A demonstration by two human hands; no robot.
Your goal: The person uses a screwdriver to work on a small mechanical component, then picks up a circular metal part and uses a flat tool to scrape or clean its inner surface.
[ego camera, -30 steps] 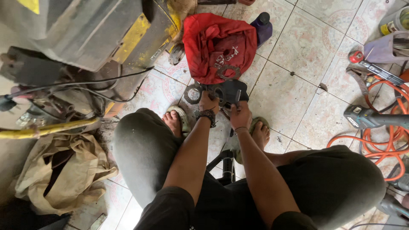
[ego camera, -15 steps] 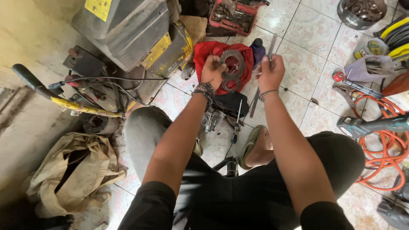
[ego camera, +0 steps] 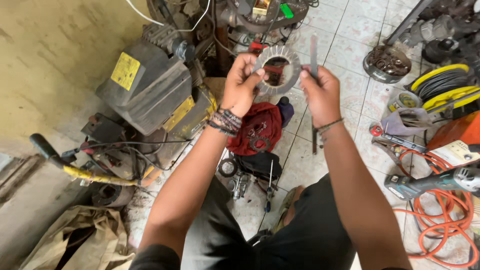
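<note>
Up at chest height, my left hand (ego camera: 243,82) pinches the toothed metal ring (ego camera: 278,70) by its left edge, thumb on the near face and fingers curled behind it, so the hole in the middle faces me and I can look straight through it. Held like that, the ring hangs clear of the floor clutter, with the light from the pale tiles behind its teeth. My right hand (ego camera: 320,92) is closed round a thin flat metal tool (ego camera: 313,50) (a file or a blade, I cannot tell which), gripped low so that most of its length stands upright just beside the ring's right edge; its fingers also seem to steady that side of the ring.

Below my arms, a red cloth (ego camera: 260,127) lies spread on the tiled floor (ego camera: 350,45), and a smaller dark ring (ego camera: 259,144) rests on it, kept off the dirt. Near its lower edge sit a round black part (ego camera: 227,167) and a screwdriver (ego camera: 269,187).

To my left stands a grey and yellow machine (ego camera: 150,95) with hoses and cables. To my right lie an orange cord (ego camera: 440,220) in loops, a power tool (ego camera: 430,184), a bowl of small parts (ego camera: 386,62) and coiled yellow hose (ego camera: 442,85). Crumpled sacking (ego camera: 75,240) lies at lower left, against a bare concrete strip.
</note>
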